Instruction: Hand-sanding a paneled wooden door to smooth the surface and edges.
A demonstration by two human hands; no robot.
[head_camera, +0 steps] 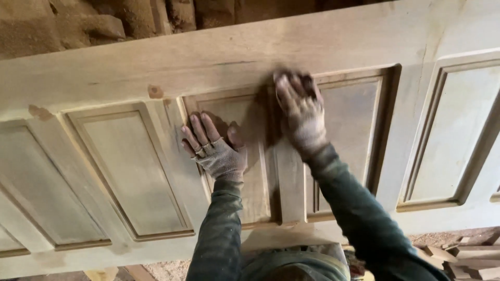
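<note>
Left hand (216, 148) lies flat on the stiff, heavy panelled door (130, 78); right hand (301, 112), blurred, presses something dark against its centre stile

A pale, unfinished wooden door (250, 57) lies flat, running across the whole view on a slight tilt. It has rows of recessed rectangular panels framed by raised moulding, with dusty, matte wood throughout. A few small reddish-brown patches mark the long rail near its upper left edge.

One wooden door (130, 73), two gloved hands (216, 148)
</note>
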